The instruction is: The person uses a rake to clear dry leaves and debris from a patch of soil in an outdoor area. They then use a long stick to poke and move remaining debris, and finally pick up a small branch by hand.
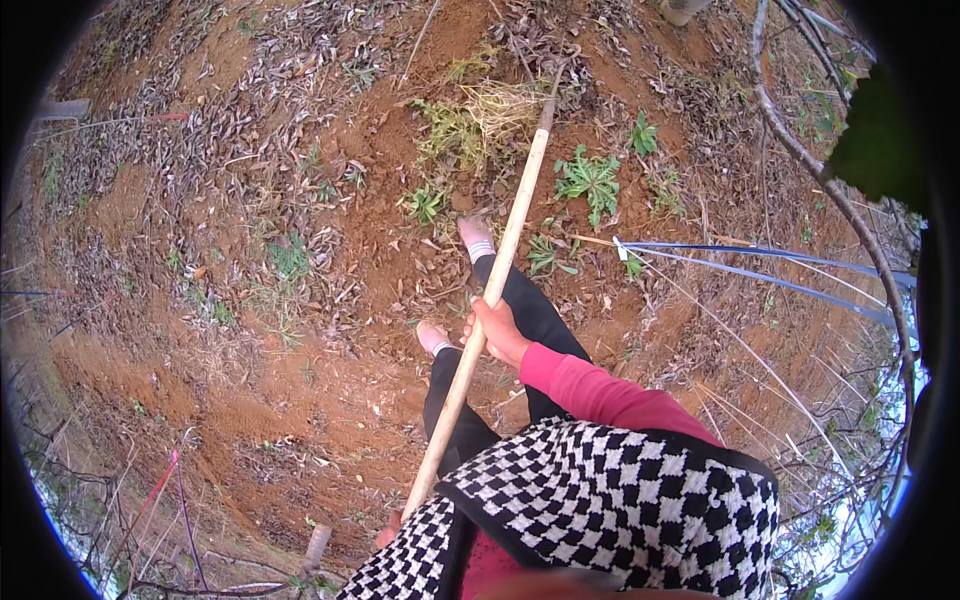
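A long-handled hoe (505, 240) with a pale wooden shaft slants from my waist up to the far ground. Midway along the shaft, my right hand (493, 332) is closed around it, its arm in a pink sleeve. My left hand (388, 531) shows only in part at the shaft's lower end, closed against it beside my checked garment. The hoe's dark metal end (550, 100) reaches dry, straw-coloured weeds (500, 108); its blade cannot be made out clearly. Green weeds (455, 140) grow just left of that end.
Leafy plants (590, 182) grow right of the shaft. Blue straps (760, 250) and a cord stretch toward the right edge, near a bare branch (800, 150). A stump (317, 545) stands at lower left. Dry leaves cover reddish soil around my feet (433, 336).
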A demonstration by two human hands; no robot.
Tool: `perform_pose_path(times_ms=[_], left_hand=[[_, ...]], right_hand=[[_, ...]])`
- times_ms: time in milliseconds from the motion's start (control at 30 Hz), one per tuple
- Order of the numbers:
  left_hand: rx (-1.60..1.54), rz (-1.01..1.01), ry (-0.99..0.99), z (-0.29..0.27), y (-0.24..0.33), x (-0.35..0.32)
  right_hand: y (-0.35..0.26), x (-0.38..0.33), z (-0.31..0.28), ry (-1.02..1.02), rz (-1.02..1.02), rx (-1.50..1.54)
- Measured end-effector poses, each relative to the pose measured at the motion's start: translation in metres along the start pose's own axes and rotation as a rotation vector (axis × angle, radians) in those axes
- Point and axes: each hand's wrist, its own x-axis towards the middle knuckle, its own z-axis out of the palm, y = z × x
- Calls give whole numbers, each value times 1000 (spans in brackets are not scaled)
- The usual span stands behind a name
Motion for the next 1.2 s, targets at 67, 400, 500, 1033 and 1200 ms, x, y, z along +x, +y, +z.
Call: perform_pose_path(times_ms=[67, 400, 500, 1033, 1200], left_hand=[[7, 72, 51, -11, 45, 23], [-173, 526, 315, -70, 313, 152], [-170, 533, 283, -60, 301, 157], [-109, 127, -255, 8, 55, 87], [-78, 392, 110, -27, 157, 167]], right_hand=[[-46, 26, -3, 45, -114, -37], [-323, 162, -59, 190, -479, -308], [-292, 162, -68, 236, -421, -316], [-31, 45, -74, 168, -165, -158], [-138, 118, -63, 246, -265, -204]])
